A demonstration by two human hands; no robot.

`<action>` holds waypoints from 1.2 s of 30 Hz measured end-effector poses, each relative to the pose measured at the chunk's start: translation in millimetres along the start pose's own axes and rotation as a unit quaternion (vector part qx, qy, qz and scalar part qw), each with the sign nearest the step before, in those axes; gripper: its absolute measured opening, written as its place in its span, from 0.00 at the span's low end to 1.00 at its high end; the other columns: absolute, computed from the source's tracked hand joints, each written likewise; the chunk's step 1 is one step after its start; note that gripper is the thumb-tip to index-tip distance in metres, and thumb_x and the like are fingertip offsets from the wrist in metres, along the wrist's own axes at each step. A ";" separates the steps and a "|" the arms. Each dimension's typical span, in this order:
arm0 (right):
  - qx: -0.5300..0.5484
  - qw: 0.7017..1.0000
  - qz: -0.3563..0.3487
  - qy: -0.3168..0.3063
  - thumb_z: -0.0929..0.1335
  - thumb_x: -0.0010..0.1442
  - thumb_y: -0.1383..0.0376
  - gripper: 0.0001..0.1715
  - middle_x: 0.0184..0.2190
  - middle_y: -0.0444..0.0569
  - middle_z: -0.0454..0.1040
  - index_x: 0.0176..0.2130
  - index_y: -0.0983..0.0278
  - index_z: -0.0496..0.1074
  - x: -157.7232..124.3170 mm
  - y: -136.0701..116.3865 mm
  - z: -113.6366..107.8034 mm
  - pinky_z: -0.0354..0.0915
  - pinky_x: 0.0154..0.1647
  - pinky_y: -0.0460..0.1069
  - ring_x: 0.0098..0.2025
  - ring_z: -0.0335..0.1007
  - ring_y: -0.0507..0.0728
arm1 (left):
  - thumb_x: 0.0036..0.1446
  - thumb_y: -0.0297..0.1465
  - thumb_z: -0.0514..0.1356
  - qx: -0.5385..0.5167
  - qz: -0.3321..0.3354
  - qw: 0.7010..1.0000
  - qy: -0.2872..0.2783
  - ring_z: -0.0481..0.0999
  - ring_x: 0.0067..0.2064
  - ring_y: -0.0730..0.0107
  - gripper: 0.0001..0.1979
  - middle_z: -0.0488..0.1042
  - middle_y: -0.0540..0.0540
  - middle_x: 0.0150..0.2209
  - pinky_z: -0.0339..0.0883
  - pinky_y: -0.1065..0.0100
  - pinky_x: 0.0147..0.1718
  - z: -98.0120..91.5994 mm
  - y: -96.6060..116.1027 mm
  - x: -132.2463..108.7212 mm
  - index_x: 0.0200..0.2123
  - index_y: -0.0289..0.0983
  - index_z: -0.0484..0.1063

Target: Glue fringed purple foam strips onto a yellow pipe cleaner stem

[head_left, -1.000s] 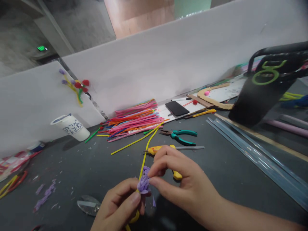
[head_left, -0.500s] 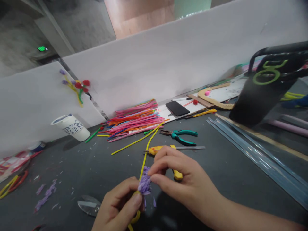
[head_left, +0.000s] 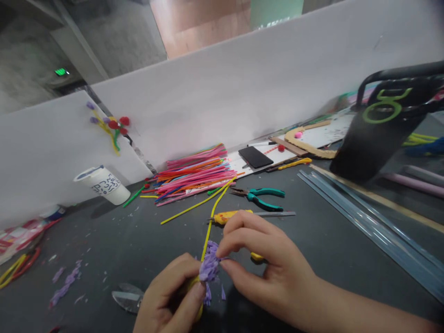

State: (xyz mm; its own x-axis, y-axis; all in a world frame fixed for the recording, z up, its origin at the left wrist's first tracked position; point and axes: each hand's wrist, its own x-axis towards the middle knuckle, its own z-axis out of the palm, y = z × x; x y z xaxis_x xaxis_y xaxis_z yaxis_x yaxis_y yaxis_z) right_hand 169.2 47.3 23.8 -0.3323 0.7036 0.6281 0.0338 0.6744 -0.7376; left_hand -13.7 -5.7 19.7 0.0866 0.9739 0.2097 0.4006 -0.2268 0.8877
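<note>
My left hand (head_left: pixel 171 298) is closed around the lower end of a yellow pipe cleaner stem (head_left: pixel 209 222), just under a purple fuzzy tuft (head_left: pixel 209 267) wrapped on it. My right hand (head_left: pixel 263 259) pinches that purple tuft from the right with thumb and forefinger. The stem runs up and away across the dark table toward the pile of coloured pipe cleaners (head_left: pixel 194 173). Right behind my right hand lies a yellow-handled cutter (head_left: pixel 231 216).
Teal-handled pliers (head_left: pixel 262 196) lie beyond the cutter. A white paper cup (head_left: pixel 101 184) stands at the left, purple scraps (head_left: pixel 64 284) and scissors (head_left: pixel 126 297) near the front left. A black phone (head_left: pixel 255 156), a black bag (head_left: pixel 378 134) and clear rods (head_left: pixel 367 219) sit on the right. White partition behind.
Both hands stayed in place, with small finger shifts on the purple tuft; the tuft sits slightly lower and my right fingers have moved a little down.
</note>
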 end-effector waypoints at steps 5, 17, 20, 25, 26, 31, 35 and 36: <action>-0.031 0.998 -0.049 -0.015 0.67 0.55 0.76 0.06 0.31 0.46 0.68 0.32 0.67 0.73 -1.4 -0.4 -1.0 0.63 0.37 0.46 0.34 0.65 0.51 | 0.56 0.32 0.58 0.037 0.035 0.998 -0.025 0.72 0.30 0.69 0.07 0.72 0.50 0.28 0.65 0.74 0.29 -7.2 -4.5 1.7 0.35 0.45 0.77; -0.093 0.989 -0.117 0.003 0.65 0.56 0.76 0.06 0.28 0.49 0.70 0.30 0.69 0.71 -0.3 3.3 1.6 0.64 0.33 0.45 0.31 0.65 0.52 | 0.36 0.43 0.71 -0.339 -0.300 0.891 0.034 0.47 0.15 0.90 0.19 0.64 0.56 0.14 0.40 0.81 0.15 6.6 2.0 4.7 0.24 0.34 0.74; -0.196 0.950 -0.241 -0.045 0.63 0.58 0.75 0.09 0.26 0.51 0.72 0.31 0.71 0.73 -9.0 9.0 8.4 0.64 0.30 0.48 0.28 0.64 0.54 | 0.34 0.38 0.73 -0.402 -0.303 0.864 0.014 0.49 0.14 0.91 0.17 0.66 0.55 0.16 0.39 0.81 0.16 13.1 -2.8 4.2 0.26 0.35 0.75; -0.246 0.920 -0.295 -0.080 0.62 0.59 0.75 0.13 0.23 0.49 0.72 0.28 0.70 0.73 -9.3 9.8 9.6 0.61 0.26 0.48 0.24 0.63 0.53 | 0.37 0.37 0.72 -0.414 -0.303 0.858 0.006 0.49 0.13 0.91 0.15 0.67 0.55 0.15 0.38 0.81 0.14 12.9 -10.4 4.7 0.25 0.34 0.74; -0.259 0.927 -0.260 -0.076 0.62 0.60 0.72 0.13 0.24 0.49 0.72 0.28 0.68 0.73 -5.8 9.9 6.7 0.61 0.26 0.47 0.24 0.64 0.53 | 0.39 0.37 0.72 -0.408 -0.300 0.862 0.010 0.48 0.13 0.92 0.15 0.68 0.54 0.16 0.38 0.81 0.14 10.1 -9.5 5.7 0.25 0.34 0.74; -0.482 0.834 0.197 -0.183 0.62 0.62 0.57 0.21 0.27 0.56 0.76 0.29 0.67 0.75 14.0 29.0 -10.8 0.63 0.29 0.50 0.30 0.74 0.60 | 0.47 0.38 0.67 -0.357 -0.248 0.900 0.024 0.45 0.14 0.91 0.14 0.69 0.53 0.17 0.36 0.79 0.15 -6.8 4.4 8.7 0.22 0.32 0.72; -0.470 0.813 0.261 -0.223 0.65 0.57 0.54 0.23 0.26 0.64 0.77 0.26 0.71 0.77 16.8 52.3 -12.8 0.63 0.27 0.52 0.30 0.75 0.68 | 0.49 0.42 0.64 -0.329 -0.195 0.924 0.000 0.49 0.17 0.84 0.19 0.65 0.52 0.17 0.37 0.75 0.16 -9.3 14.2 1.0 0.19 0.34 0.67; -0.457 0.817 0.267 -0.229 0.65 0.57 0.54 0.23 0.27 0.64 0.77 0.27 0.71 0.77 16.4 55.9 -12.6 0.63 0.28 0.52 0.31 0.75 0.68 | 0.51 0.43 0.63 -0.319 -0.173 0.932 -0.003 0.51 0.18 0.82 0.19 0.64 0.52 0.18 0.38 0.73 0.16 -8.4 15.3 -1.6 0.19 0.35 0.66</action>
State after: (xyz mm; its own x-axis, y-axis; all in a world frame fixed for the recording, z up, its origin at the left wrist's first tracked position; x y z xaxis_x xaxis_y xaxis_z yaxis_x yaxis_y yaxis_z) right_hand 177.5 99.4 -4.1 -0.3509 0.9357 -0.0361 0.9093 0.3312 -0.2520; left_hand -15.4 -10.7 36.4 0.0590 0.9891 -0.1349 -0.2184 0.1447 0.9651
